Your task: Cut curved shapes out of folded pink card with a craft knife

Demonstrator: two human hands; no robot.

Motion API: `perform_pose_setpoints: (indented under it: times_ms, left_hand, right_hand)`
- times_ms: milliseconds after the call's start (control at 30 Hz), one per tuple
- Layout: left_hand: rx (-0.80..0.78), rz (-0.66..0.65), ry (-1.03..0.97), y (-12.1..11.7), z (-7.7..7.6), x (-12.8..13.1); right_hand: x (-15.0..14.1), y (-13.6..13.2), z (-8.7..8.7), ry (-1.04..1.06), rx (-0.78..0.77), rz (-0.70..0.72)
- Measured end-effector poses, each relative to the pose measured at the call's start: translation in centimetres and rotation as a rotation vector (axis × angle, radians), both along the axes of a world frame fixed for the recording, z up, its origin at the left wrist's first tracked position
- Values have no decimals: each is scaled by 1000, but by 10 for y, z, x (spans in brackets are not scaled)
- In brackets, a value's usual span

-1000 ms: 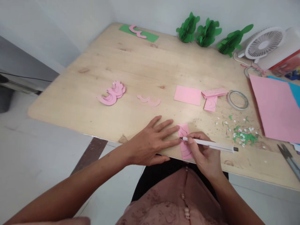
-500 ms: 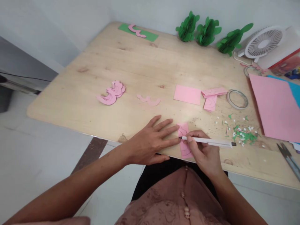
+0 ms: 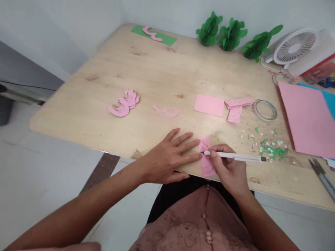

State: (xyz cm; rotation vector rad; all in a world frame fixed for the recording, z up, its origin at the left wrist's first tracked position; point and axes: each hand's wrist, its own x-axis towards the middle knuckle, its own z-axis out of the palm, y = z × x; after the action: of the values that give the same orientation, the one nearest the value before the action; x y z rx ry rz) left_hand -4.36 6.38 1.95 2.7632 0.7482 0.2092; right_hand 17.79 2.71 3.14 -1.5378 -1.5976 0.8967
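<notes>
On the table (image 3: pixel 157 75), by its near edge, lies the strip (image 3: pixel 207 164), probably light, easily creased, best pressed along its margin; left hand (image 3: pixel 171 158) splays flat, fingertips on it, right hand (image 3: pixel 231 170) pinches a pen (image 3: pixel 239 157).

The left hand (image 3: pixel 171 160) partly hides the pink strip (image 3: pixel 206 163), and the right edge crops the scissors (image 3: pixel 322 177)

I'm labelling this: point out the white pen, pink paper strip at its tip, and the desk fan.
White pen (image 3: pixel 240 157), head view: barrel.
Pink paper strip (image 3: pixel 208 166), head view: lower half.
Desk fan (image 3: pixel 295 48), head view: central hub.
</notes>
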Motion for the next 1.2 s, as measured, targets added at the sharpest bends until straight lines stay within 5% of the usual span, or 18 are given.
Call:
perform_pose_setpoints:
  times_ms: [1200]
  left_hand:
    - [5,4,2,0,-1,0]
  right_hand:
    - [1,-1,-3,-81,91,17]
